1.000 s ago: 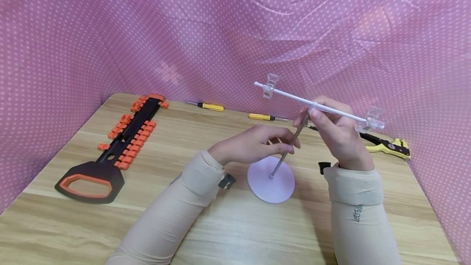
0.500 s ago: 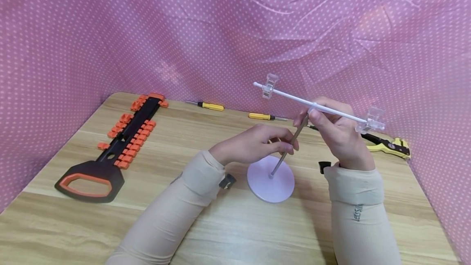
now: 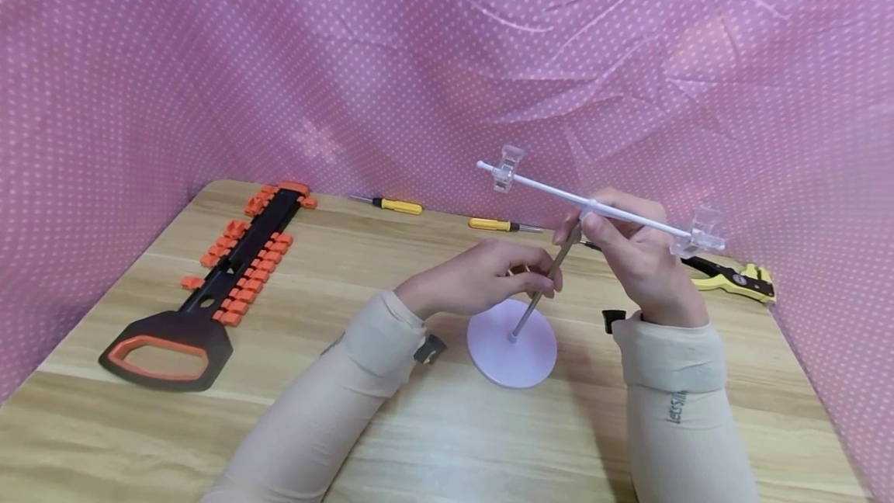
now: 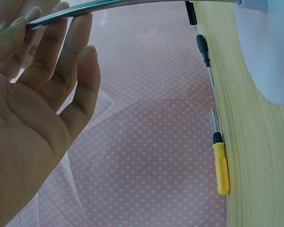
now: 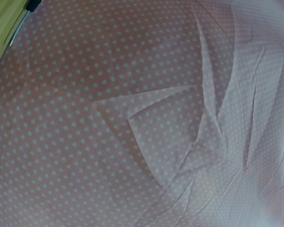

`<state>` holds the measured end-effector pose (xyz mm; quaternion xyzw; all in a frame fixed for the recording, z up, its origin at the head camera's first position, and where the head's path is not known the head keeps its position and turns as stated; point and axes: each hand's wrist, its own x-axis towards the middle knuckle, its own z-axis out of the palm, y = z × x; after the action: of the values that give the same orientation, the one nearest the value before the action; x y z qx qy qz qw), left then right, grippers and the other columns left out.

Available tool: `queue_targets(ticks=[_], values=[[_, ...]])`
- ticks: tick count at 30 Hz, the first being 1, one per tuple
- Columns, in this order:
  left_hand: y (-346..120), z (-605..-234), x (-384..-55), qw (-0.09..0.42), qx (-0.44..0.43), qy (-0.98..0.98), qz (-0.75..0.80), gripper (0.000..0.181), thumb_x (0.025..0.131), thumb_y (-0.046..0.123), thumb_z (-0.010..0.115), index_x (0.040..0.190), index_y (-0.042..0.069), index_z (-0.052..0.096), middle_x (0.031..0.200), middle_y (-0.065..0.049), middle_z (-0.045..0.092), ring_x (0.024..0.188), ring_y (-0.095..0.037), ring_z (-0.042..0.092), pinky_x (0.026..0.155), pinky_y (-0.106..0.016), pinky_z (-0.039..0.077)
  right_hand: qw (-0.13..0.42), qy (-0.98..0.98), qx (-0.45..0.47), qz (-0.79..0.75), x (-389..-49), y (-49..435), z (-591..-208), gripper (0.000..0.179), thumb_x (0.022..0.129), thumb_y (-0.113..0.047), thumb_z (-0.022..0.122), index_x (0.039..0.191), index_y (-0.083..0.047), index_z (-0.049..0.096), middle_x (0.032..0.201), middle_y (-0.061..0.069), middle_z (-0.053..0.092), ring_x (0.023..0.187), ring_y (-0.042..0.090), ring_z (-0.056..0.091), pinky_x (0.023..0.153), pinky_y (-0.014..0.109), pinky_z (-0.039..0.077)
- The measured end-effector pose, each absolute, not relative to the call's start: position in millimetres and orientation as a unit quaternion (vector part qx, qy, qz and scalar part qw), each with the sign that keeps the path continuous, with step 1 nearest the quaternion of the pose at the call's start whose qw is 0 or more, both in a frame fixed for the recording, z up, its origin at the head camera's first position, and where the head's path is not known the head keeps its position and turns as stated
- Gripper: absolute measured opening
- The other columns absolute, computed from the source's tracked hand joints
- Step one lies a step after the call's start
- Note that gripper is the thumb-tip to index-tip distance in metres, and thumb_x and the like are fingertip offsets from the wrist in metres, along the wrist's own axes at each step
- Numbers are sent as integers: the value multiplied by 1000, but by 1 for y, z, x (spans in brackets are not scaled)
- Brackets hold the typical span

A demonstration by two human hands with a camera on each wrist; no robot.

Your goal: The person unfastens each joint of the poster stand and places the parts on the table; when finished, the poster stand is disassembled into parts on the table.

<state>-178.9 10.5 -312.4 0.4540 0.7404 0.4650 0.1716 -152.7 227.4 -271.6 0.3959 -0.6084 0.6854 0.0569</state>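
Note:
In the head view, a stand with a round white base [image 3: 513, 369] rests on the wooden table, its thin metal rod [image 3: 524, 317] leaning up to the right. A white crossbar [image 3: 545, 189] tops the rod and carries one clear plastic clip [image 3: 507, 168] near the left end and another clear clip [image 3: 698, 233] near the right end. My left hand [image 3: 482, 276] pinches the rod partway up; the left wrist view shows its fingertips against the metal. Higher up, my right hand [image 3: 632, 251] grips the joint where rod and crossbar meet. Neither hand shows in the right wrist view.
A black rack [image 3: 240, 251] lined with orange clips lies at the left. Along the back edge are one yellow screwdriver [image 3: 400, 206], another yellow screwdriver [image 3: 490, 224] and a dark-handled screwdriver [image 4: 202, 45]. Yellow-and-black pliers [image 3: 742, 282] lie at the right. Pink dotted cloth [image 3: 419, 60] surrounds the table.
The whole head view has shifted slightly. Both hands keep their grip on the stand, and its pose looks the same.

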Motion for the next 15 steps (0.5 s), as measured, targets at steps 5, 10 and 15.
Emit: queue_targets(ticks=[5,10,15], values=[[11,-313,-178,164,457,740,466,17,111,16,58,115,10,73,108,-1,76,103,-13,71,94,-24,59,59,-615,394,680,-152,228,-272,15,106,-4,62,99,2,74,88,9,76,88,19,73,89,30,62],[11,-313,-179,164,457,739,468,17,111,16,58,114,11,74,107,1,76,103,-14,72,94,-24,60,61,-616,395,679,-153,227,-271,16,106,-4,62,98,2,74,88,9,76,89,20,73,88,30,62],[11,-313,-179,167,458,737,468,17,110,15,58,113,10,73,107,0,76,101,-10,70,93,-22,59,66,-613,398,679,-153,227,-272,15,106,-4,62,98,3,73,88,9,76,88,20,73,88,29,62]])
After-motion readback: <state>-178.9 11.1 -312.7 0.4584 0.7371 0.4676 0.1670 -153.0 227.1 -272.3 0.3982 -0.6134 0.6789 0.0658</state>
